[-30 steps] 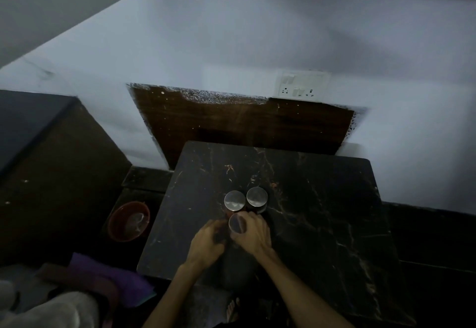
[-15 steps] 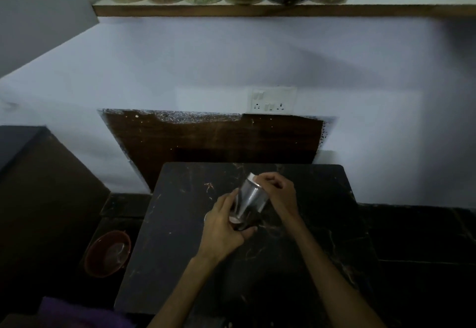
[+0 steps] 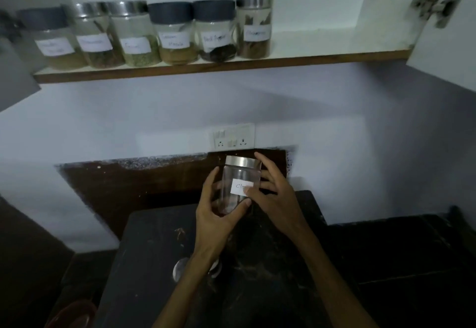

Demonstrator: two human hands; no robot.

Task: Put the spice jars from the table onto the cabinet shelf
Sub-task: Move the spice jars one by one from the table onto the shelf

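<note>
Right, nearest first: two more steel-lidded jars point(image 3: 180, 268) sit on the dark marble-patterned worktop point(image 3: 144, 263), mostly hidden under the left forearm, so at least two left to move. Above the worktop, the clear glass spice jar with a brushed steel lid and white handwritten label point(image 3: 238, 183) is in the air, upright or nearly so, held by both hands. Left hand point(image 3: 216, 212) cups the lower body, thumb across the front, fingers wrapped round the far side. Right hand point(image 3: 275, 199) is half spread against the right wall, thumb on the label, upper fingers by the lid rim. Further back, white switch-and-socket plate point(image 3: 234, 136) on the wall. Up top, the white cabinet shelf with a brown wooden front edge point(image 3: 309, 58) carries six labelled jars point(image 3: 159, 34) in a row on the left; bare shelf to the right of the last one. Judgement: lift step, roughly mid-carry. Keep it vertical, grip the glass not the lid in case the lid is loose, aim for the free spot just right of the row, label outward, clear the edge before lowering. Mind the open door hinge point(image 3: 435, 6) at right.
</note>
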